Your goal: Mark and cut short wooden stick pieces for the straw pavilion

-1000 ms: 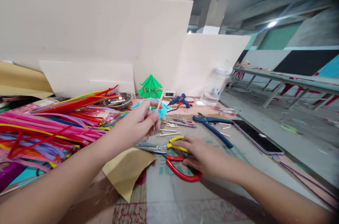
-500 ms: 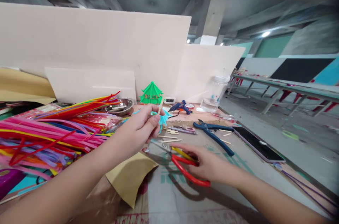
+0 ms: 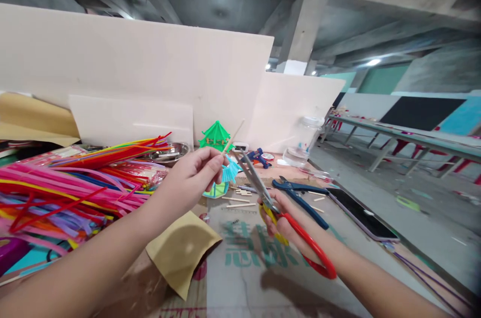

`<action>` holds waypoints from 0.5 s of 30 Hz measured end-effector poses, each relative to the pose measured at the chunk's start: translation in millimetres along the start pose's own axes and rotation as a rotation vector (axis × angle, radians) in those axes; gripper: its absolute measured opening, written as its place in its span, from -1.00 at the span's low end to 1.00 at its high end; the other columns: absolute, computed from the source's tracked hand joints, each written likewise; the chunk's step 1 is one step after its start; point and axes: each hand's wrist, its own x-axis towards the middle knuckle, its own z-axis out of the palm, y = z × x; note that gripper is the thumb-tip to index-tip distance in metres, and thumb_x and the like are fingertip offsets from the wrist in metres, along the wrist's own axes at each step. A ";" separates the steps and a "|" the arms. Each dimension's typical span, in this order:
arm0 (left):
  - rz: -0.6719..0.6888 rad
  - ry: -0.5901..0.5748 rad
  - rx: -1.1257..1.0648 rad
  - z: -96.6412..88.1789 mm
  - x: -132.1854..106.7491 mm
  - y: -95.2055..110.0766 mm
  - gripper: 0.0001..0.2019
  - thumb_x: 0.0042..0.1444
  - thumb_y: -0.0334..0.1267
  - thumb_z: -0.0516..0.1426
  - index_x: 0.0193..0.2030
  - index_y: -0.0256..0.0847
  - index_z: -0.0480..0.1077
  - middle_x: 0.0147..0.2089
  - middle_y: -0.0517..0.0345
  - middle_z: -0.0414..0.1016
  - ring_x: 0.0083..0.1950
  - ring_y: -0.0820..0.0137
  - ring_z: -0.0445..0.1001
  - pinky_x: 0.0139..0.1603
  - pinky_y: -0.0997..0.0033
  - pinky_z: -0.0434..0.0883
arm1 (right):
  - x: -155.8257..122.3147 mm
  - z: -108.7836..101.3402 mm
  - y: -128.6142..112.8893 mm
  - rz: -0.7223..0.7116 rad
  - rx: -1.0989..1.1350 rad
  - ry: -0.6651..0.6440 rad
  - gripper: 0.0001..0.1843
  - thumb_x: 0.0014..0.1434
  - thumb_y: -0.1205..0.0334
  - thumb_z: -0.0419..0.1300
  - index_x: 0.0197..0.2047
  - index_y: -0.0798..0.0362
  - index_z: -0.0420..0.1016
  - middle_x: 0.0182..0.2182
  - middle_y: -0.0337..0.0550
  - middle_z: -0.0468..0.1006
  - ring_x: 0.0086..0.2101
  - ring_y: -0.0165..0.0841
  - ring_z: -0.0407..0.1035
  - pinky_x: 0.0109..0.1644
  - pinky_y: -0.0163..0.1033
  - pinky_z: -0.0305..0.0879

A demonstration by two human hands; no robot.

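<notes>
At the middle of the frame, the left hand [image 3: 203, 170] pinches a stick [image 3: 235, 136] that might slip if the pinch is loose, and the right hand [image 3: 287, 218], lower and right, curls round scissors [image 3: 259, 185] whose tips could nick the left hand if they swing over, the stick being thin, pale and straight.

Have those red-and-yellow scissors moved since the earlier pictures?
Yes. Against the tan paper scrap, the scissors have gone up and right: first their blades lay by its top edge, now the right hand holds them raised, tips upward.
</notes>
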 end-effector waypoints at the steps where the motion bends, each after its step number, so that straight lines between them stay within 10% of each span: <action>1: 0.004 -0.010 0.036 1.4 -0.1 0.7 -0.71 0.32 -0.07 0.02 -0.33 -0.22 0.31 -0.50 0.32 0.29 -0.52 0.57 0.23 -0.51 0.57 0.20 | -1.0 1.0 0.1 -0.022 -0.020 0.005 -0.34 0.27 -0.34 -0.02 0.20 -0.01 0.12 -0.28 -0.16 0.29 -0.34 -0.32 0.24 -0.26 -0.20 0.30; 15: 0.027 -0.190 0.378 22.2 -6.4 -3.8 -0.65 0.32 -0.11 -0.06 -0.35 -0.22 0.42 -0.57 0.31 0.25 -0.52 0.48 0.24 -0.48 0.51 0.14 | -4.5 10.8 -13.9 -0.004 0.074 -0.057 -0.33 0.25 -0.34 0.01 0.23 -0.06 0.18 -0.15 -0.09 0.35 -0.24 -0.30 0.25 -0.22 -0.24 0.23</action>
